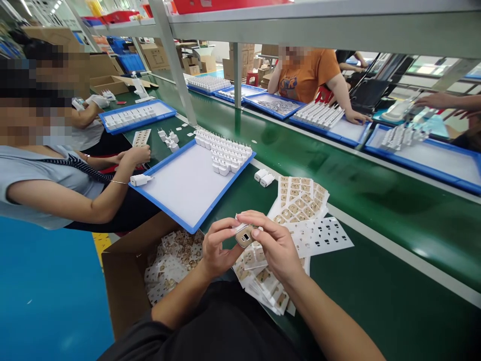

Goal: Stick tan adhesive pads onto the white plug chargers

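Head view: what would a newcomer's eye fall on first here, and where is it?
Just below the middle, the left hand and right hand hold a small white plug adapter, its tan face toward the camera. Overlapping tan-and-white sheets spread across the green table around the right hand. Beyond the left hand, a blue-rimmed tray carries rows of white adapters toward its far right side.

readable text: none | orange shirt: chest print, too small and blurred to read
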A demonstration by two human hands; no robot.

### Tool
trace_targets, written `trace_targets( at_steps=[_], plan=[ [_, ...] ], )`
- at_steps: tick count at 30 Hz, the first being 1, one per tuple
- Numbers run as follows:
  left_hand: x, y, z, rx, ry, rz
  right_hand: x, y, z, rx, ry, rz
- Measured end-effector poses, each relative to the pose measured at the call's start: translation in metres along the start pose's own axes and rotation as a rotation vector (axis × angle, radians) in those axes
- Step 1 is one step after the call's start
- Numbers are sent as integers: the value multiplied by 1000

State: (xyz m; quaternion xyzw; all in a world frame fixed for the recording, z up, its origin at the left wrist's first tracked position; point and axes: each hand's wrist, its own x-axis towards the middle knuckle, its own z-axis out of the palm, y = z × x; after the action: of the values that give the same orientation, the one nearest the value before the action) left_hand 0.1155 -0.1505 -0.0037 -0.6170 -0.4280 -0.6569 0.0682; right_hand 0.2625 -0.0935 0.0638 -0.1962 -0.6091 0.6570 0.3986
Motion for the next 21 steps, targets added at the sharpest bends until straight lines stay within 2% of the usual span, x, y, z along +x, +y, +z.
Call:
trace_targets(
  at_steps=[3,5,7,9,12,13,15,17,21],
  plan=[
    [0,0,-2,-91,-28,-60,1,-8,-6,-49,-63,30],
    [1,1,-2,-115,-57,-55,2,-12,-10,-132,-68,-3],
    [1,3,-2,-127,-83,-54,2,-15,-13,-282,-55,-81],
    [2,5,-1,-146,-104,-92,3,-17,-14,-498,-42,-239],
    [2,5,0,-212,-128,-282,4,-23,-18,-738,-128,-522],
    [3,4,0,-227,-133,-368,4,-27,-20,-741,-193,-572],
    [3,-2,0,-212,-148,-526,5,-34,-28,-645,-266,-569],
    [4,-12,0,-140,-193,-613,6,-39,-41,-536,-167,-480],
    [9,-36,12,-35,-282,-652,12,-41,-72,-453,288,-269]
  ],
)
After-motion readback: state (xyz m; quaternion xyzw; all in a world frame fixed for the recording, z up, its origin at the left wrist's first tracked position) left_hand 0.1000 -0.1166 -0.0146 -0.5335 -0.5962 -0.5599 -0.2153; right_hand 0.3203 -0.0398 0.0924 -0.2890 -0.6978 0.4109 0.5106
